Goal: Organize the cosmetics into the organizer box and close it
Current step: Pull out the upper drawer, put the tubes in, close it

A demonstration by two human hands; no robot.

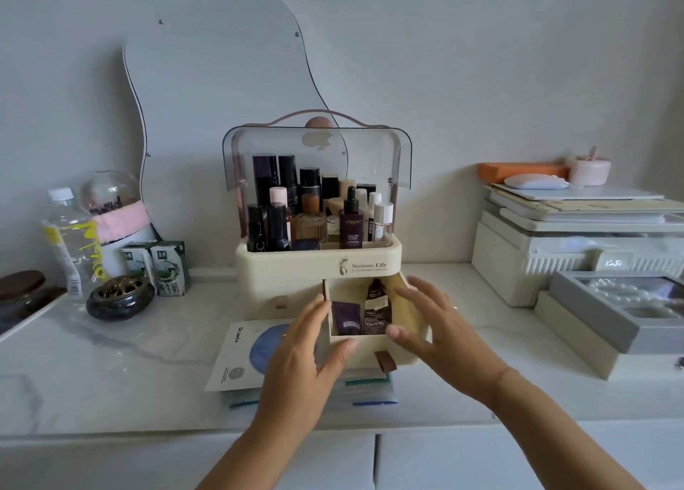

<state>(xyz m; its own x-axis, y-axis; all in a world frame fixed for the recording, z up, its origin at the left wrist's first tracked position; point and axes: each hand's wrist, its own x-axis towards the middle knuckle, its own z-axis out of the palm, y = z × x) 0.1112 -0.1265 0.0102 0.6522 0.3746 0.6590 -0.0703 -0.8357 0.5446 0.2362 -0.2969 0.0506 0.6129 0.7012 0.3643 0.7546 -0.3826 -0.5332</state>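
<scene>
Left fingers (314, 312) are shown straight and loosely spread along the left wall of the pulled-out drawer (364, 354), with the thumb at its front corner; right fingers (414, 293) are fanned, released, over the right wall, with the thumb at the front rim; nothing is grasped by either the left hand (307, 349) or the right hand (436, 323), and firm contact with the walls cannot be confirmed.

Inside the drawer a purple sachet (346, 317) and a dark sachet (375, 312) are seen leaning side by side; open room is left to their right, though it is partly covered by the right hand.

A brown pull tab (385, 362) is seen on the drawer front; the drawer overhangs a stack of mask packets (237, 352), whose rear part is hidden beneath it.

The organizer box (296, 267) is set mid-counter, its clear lid (403, 156) raised; bottles (349, 223) are packed upright in the top tray, the back rows being masked by the front ones.

Bare countertop (111, 371) is left between the packets and the front edge; a water bottle (70, 241), milk cartons (166, 267) and a dark round burner (120, 297) are grouped at the left, well apart from the box; stacked white cases (518, 267) and a grey box (599, 315) are cut off at the right edge.
</scene>
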